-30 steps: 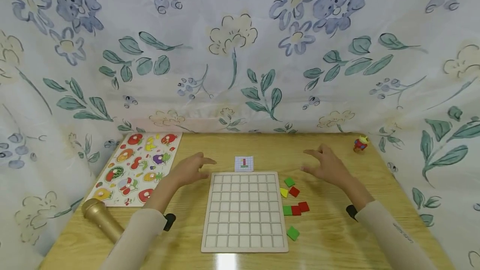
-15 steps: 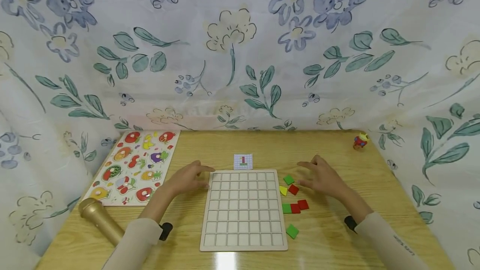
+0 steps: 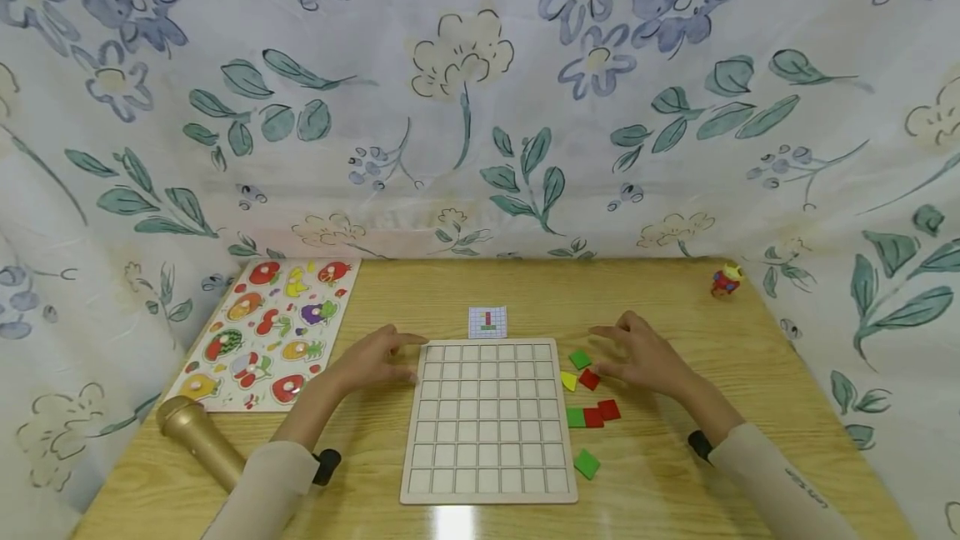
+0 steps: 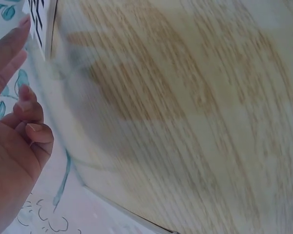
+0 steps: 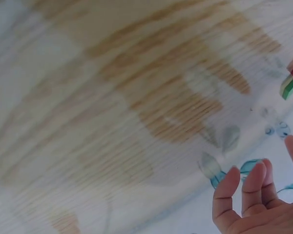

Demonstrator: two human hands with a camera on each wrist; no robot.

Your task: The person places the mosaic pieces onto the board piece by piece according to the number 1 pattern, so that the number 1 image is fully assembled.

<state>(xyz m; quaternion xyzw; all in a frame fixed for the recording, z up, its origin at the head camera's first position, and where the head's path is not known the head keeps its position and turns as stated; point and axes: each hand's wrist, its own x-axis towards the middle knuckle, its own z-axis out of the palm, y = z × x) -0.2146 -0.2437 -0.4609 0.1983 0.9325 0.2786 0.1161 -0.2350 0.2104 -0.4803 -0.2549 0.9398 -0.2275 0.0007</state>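
- Head view: here's the pale gridded board point(image 3: 491, 499), flat on the wooden table point(image 3: 660, 473) and our clock's centre, the small printed card point(image 3: 487, 322) just off its edge at 12 o'clock.
- At 10 o'clock, it's the left hand point(image 3: 371, 358): index finger stretched straight, tip by the board's far corner, thumb near the edge.
- Over at 2, the right hand point(image 3: 641, 354) mirrors it, index finger out, thumb apart and just beside the nearest red tile point(image 3: 588, 379); the far green tile point(image 3: 580, 359) and yellow tile point(image 3: 569, 381) lie close by.
- At 3, a row: the middle green tile point(image 3: 576, 417), then two more red tiles point(image 3: 593, 417). The lowest green tile point(image 3: 587, 464) lies just short of 4.
- Farther out, the fruit sheet point(image 3: 262, 340) at 10, gold microphone point(image 3: 202, 440) at 9, toy figure point(image 3: 726, 281) at 2.
- Left wrist view: hand at the frame's 9, index finger extended, others loosely curled; the lined strip point(image 4: 44, 24) at 10 seems to be the board's edge, though I can't tell whether the fingertip touches it.
- Right wrist view: hand at 4, fingers apart, gently bent; red and green tiles show between 2 and 3.
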